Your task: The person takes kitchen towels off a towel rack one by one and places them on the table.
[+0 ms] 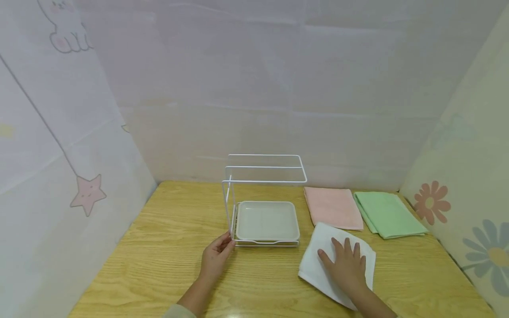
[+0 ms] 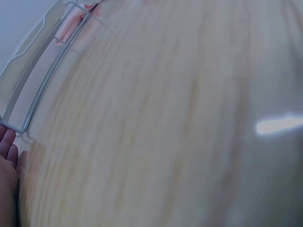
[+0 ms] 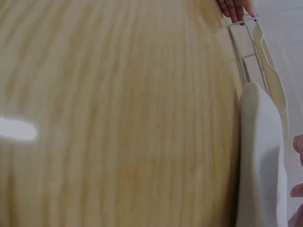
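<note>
A white wire rack (image 1: 264, 181) stands on the table, its upper bars reaching over a pale shallow tray (image 1: 268, 221) in its base. At the rack's front left corner my left hand (image 1: 215, 256) pinches the wire between thumb and fingers. The left wrist view catches only some fingers (image 2: 8, 142) at that corner. My right hand (image 1: 347, 269) rests with spread fingers on a folded white towel (image 1: 318, 254), just right of the rack. In the right wrist view the towel (image 3: 262, 156) shows as a thick edge, with fingertips above it.
Behind the white towel lie a folded pink towel (image 1: 334, 207) and, farther right, a folded green towel (image 1: 389, 214). The wooden table (image 1: 159, 260) meets a pale cloth backdrop (image 1: 262, 88) at the back, with printed cloth on both sides.
</note>
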### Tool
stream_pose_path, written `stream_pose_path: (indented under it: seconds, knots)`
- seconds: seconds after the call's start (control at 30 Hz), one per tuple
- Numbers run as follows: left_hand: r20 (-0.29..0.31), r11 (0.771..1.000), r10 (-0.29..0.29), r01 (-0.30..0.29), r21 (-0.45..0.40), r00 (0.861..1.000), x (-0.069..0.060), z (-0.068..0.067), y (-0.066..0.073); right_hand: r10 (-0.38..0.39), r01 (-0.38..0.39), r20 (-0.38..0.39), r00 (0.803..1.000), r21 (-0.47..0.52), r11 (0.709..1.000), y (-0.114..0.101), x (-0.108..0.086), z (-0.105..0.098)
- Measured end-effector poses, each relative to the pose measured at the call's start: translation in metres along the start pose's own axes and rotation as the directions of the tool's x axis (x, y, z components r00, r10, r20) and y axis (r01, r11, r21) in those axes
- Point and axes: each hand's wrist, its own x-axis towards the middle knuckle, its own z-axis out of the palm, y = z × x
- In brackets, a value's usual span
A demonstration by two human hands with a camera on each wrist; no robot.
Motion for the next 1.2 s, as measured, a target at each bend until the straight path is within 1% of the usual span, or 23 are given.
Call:
stream_pose_path:
  seconds: [0.13, 0.17, 0.23, 0.33, 0.4, 0.53, 0.73, 0.87, 1.03, 1.2]
  knots:
    - [-0.007, 1.0, -0.007, 0.007, -0.007, 1.0, 0.007, 0.001, -0.021, 0.018, -0.018, 0.038, 0.999, -0.008, 1.0, 0.001, -0.004, 0.018]
    - [-0.008, 1.0, -0.01, 0.01, -0.015, 1.0, 0.008, 0.001, -0.025, 0.018, -0.018, 0.046, 0.999, -0.012, 1.0, 0.003, -0.004, 0.021]
    - [-0.008, 1.0, -0.002, 0.002, -0.022, 1.0, 0.008, 0.001, -0.027, 0.017, -0.015, 0.057, 0.998, -0.025, 1.0, 0.007, -0.005, 0.027]
    - [-0.008, 1.0, 0.009, -0.009, -0.027, 1.0, 0.008, 0.001, -0.028, -0.004, 0.007, 0.065, 0.998, -0.041, 0.999, 0.013, -0.004, 0.031]
    - [-0.005, 1.0, 0.011, -0.011, -0.019, 1.0, 0.008, 0.001, -0.028, -0.032, 0.035, 0.061, 0.998, -0.051, 0.998, 0.017, -0.003, 0.031]
    - [-0.001, 1.0, 0.003, -0.003, -0.014, 1.0, 0.008, 0.0, -0.028, -0.117, 0.121, 0.046, 0.992, -0.097, 0.988, 0.029, 0.0, 0.028]
    - [0.002, 0.999, -0.023, 0.023, -0.026, 1.0, 0.008, -0.001, -0.027, -0.251, 0.251, 0.015, 0.968, -0.143, 0.957, 0.055, 0.008, 0.022]
    - [0.005, 1.0, -0.013, 0.013, -0.013, 1.0, 0.008, -0.002, -0.027, -0.317, 0.316, 0.014, 0.948, -0.136, 0.939, 0.064, 0.013, 0.018]
    - [-0.004, 1.0, 0.012, -0.012, 0.001, 1.0, 0.008, -0.004, -0.029, -0.368, 0.367, 0.018, 0.93, -0.136, 0.92, 0.07, 0.017, 0.014]
    - [-0.017, 1.0, 0.017, -0.017, 0.006, 1.0, 0.007, -0.003, -0.031, -0.389, 0.387, 0.013, 0.921, -0.137, 0.912, 0.074, 0.019, 0.013]
